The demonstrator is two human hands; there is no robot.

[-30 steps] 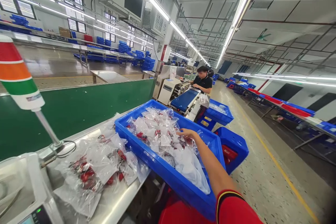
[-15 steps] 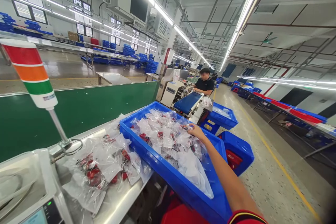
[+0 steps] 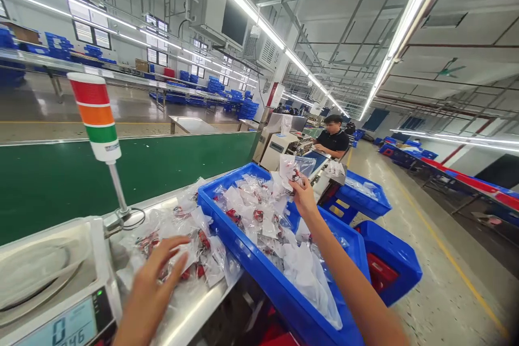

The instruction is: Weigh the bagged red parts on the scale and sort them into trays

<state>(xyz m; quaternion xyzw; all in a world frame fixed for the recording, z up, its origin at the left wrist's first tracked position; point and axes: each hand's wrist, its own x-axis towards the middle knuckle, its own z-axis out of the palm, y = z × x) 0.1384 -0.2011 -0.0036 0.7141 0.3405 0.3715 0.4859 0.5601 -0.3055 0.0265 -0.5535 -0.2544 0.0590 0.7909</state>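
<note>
I log right hand (image 3: 304, 198) pinching a clear poly bag (image 3: 293, 170) over the well-filled blue crate (image 3: 259, 286); left hand (image 3: 156, 281) open above more bags (image 3: 200, 248) on the steel worktop (image 3: 190, 308).

A tiered stack light (image 3: 95, 116) in red, orange and green stands on a thin steel pole beside a long green conveyor belt (image 3: 121, 184). A white digital scale (image 3: 52, 281) sits at the near corner of the steel table. Farther along, a co-worker in a black polo shirt (image 3: 332, 138) sits at a cream-coloured machine (image 3: 278, 151). Two blue plastic crates (image 3: 389, 259) rest on the speckled floor (one holds something red), and a yellow floor line (image 3: 450, 265) runs past them. Stacked blue crates (image 3: 59, 46) line distant tables, and a green ceiling fan (image 3: 450, 70) hangs overhead.
</note>
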